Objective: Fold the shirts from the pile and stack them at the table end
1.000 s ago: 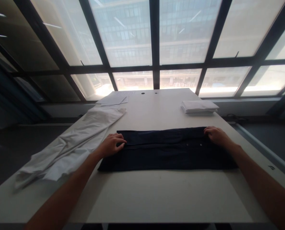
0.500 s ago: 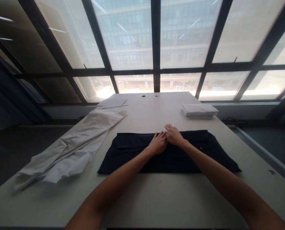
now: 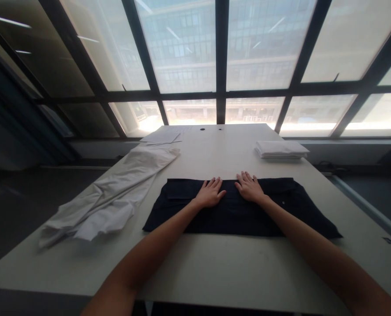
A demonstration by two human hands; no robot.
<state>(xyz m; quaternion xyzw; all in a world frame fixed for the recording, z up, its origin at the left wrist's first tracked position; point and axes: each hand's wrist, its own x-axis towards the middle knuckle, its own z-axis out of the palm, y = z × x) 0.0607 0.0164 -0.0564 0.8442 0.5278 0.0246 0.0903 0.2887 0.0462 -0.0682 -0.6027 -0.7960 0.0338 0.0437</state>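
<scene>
Dark navy garment (image 3: 241, 210) lies folded into a wide band across the middle of the frame, flat on the white worktop (image 3: 221, 267), its long edges running left to right. A small pale button shows on its right part. The fabric's far edge sits roughly level with the fingertips of both hands; its near edge is straight, with bare worktop surface below it toward the bottom of the frame.

Left hand (image 3: 210, 193) rests palm down on the garment just left of centre, fingers spread and flat; the grip is wide, holding nothing, only pressing on the cloth. Right hand (image 3: 249, 188) lies palm down just right of centre, fingers likewise spread and flat, the grip wide and empty. The two hands are near each other but apart, with a strip of dark fabric between them. Both forearms enter from the bottom of the frame and converge toward the centre.

White garment (image 3: 112, 197) lies crumpled in a long loose heap at the left of the frame, along the worktop's left edge, just beside the dark garment's left end. Folded white stack (image 3: 281, 149) sits at the upper right of the worktop, well apart from the hands. Loose paper sheets (image 3: 164, 137) lie at the far left corner. Large windows (image 3: 215, 57) with dark frames fill the upper half.
</scene>
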